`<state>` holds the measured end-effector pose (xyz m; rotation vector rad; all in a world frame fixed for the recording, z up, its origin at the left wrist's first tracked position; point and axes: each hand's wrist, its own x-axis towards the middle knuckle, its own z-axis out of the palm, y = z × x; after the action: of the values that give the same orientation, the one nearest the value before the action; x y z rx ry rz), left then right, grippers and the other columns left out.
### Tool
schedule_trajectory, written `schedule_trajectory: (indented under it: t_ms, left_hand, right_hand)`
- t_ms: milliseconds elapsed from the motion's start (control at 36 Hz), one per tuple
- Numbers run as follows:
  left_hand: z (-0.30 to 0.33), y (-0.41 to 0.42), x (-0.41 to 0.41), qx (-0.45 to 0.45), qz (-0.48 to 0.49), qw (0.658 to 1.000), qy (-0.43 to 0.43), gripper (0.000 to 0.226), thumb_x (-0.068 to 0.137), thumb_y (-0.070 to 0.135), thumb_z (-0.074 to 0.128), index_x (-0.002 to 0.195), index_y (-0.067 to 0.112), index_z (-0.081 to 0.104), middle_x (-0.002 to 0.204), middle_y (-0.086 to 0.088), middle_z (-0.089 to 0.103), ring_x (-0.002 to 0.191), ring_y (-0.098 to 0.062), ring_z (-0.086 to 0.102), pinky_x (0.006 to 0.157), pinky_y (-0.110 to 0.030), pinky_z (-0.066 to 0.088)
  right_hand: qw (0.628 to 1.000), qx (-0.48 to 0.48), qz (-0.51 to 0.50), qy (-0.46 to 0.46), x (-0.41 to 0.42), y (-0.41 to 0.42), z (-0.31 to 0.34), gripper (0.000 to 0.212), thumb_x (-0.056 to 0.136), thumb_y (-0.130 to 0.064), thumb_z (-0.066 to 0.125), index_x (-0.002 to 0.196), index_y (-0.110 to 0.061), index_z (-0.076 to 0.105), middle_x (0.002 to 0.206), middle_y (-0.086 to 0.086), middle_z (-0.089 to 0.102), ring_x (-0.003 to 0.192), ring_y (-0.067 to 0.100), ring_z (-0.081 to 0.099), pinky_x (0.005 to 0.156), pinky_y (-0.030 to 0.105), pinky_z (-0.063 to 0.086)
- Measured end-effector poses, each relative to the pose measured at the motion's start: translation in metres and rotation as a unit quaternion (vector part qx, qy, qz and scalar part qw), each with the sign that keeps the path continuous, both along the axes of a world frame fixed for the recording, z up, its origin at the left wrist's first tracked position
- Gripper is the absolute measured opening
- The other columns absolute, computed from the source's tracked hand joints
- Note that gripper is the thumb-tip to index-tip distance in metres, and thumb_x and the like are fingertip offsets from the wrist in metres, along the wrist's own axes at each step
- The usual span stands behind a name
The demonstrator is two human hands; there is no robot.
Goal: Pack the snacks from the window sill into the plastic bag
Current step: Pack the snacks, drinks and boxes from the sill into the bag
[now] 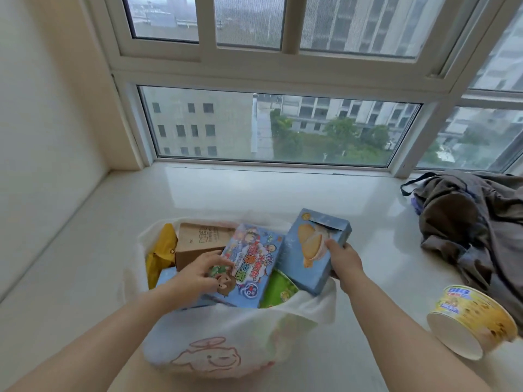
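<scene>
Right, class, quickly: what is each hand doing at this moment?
Left hand: fingers resting on the cartoon snack box in the plastic bag; grip cannot be told.
Right hand: closed on the blue biscuit box.

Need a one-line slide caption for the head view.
Right hand lowers biscuit box into plastic bag; noodle bowl waits on sill.

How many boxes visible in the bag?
3: brown box at the back, cartoon box under the left hand, biscuit box in the right hand. More may be hidden.
</scene>
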<state>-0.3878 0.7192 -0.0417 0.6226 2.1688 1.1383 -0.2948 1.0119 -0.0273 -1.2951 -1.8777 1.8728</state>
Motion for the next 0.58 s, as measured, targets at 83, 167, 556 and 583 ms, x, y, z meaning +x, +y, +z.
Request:
schedule_trajectory:
  t_ms: [83, 167, 556, 583]
  left_hand:
    - [0.008, 0.016, -0.002, -0.010, 0.113, 0.993, -0.032, 0.069, 0.070, 0.052, 0.069, 0.129, 0.026, 0.045, 0.126, 0.002, 0.053, 0.104, -0.013, 0.057, 0.089, -0.028, 0.049]
    - [0.009, 0.029, -0.002, -0.059, 0.138, 0.987, -0.059, 0.066, 0.084, 0.044, 0.066, 0.140, 0.028, 0.035, 0.121, 0.000, 0.060, 0.098, -0.016, 0.062, 0.081, -0.029, 0.053]
    - [0.070, 0.061, -0.029, -0.060, 0.100, 0.983, -0.142, 0.040, 0.095, 0.007, 0.049, 0.125, 0.035, 0.052, 0.099, -0.008, 0.070, 0.081, -0.026, 0.072, 0.075, -0.038, 0.057]
    - [0.070, 0.067, -0.032, -0.086, 0.085, 0.986, -0.116, 0.039, 0.095, 0.008, 0.050, 0.124, 0.035, 0.052, 0.100, -0.006, 0.069, 0.079, -0.023, 0.071, 0.075, -0.036, 0.057]
  right_hand:
    - [0.998, 0.055, 0.012, -0.005, -0.003, -0.003, 0.007, 0.023, 0.091, -0.030, 0.056, 0.106, -0.014, 0.054, 0.105, 0.012, 0.061, 0.093, 0.030, 0.059, 0.085, 0.044, 0.053]
    - [0.992, 0.124, 0.028, -0.011, -0.003, -0.005, 0.011, 0.023, 0.092, -0.033, 0.053, 0.106, -0.014, 0.052, 0.098, 0.006, 0.057, 0.083, 0.021, 0.053, 0.061, 0.027, 0.042]
    - [0.922, 0.386, -0.025, 0.036, -0.007, 0.007, 0.052, 0.036, 0.085, -0.043, 0.061, 0.090, -0.009, 0.050, 0.083, 0.001, 0.057, 0.074, 0.023, 0.055, 0.065, 0.030, 0.041]
    - [0.917, 0.397, -0.015, 0.030, -0.007, 0.007, 0.053, 0.036, 0.086, -0.044, 0.061, 0.089, -0.010, 0.049, 0.083, -0.001, 0.057, 0.074, 0.022, 0.054, 0.064, 0.029, 0.040]
